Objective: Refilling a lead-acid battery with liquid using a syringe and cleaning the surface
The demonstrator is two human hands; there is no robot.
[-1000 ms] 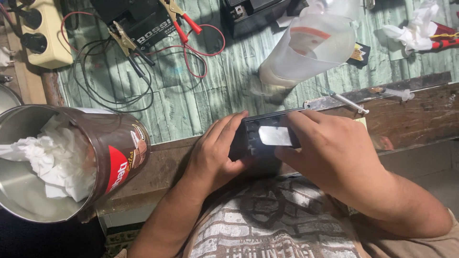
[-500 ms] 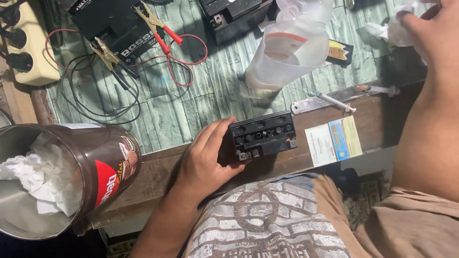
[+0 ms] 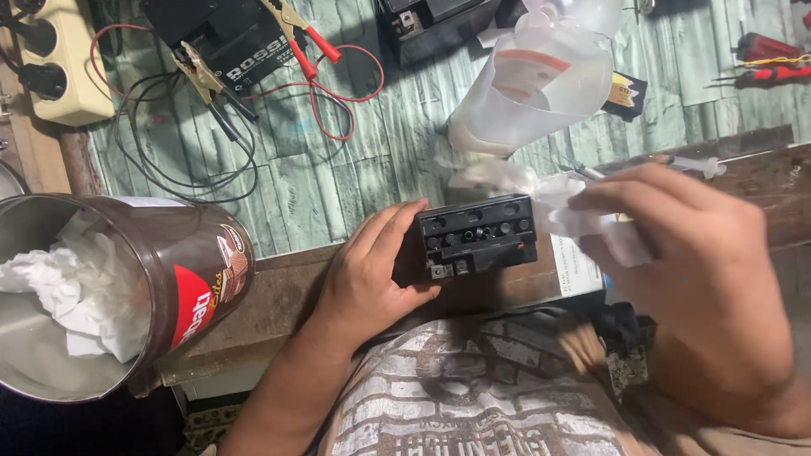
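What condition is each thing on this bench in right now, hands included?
Small black battery: top up, gripped at its left side.
Left hand: closed around the battery.
Right hand: pinching a white tissue beside the battery.
Brown can: tipped, open, stuffed with crumpled paper.
Clear plastic jug: lying tilted.
Red clip: unattached, resting on the mat.

Brown can (image 3: 190,279) of crumpled paper, clear jug (image 3: 541,84), power strip (image 3: 55,63)
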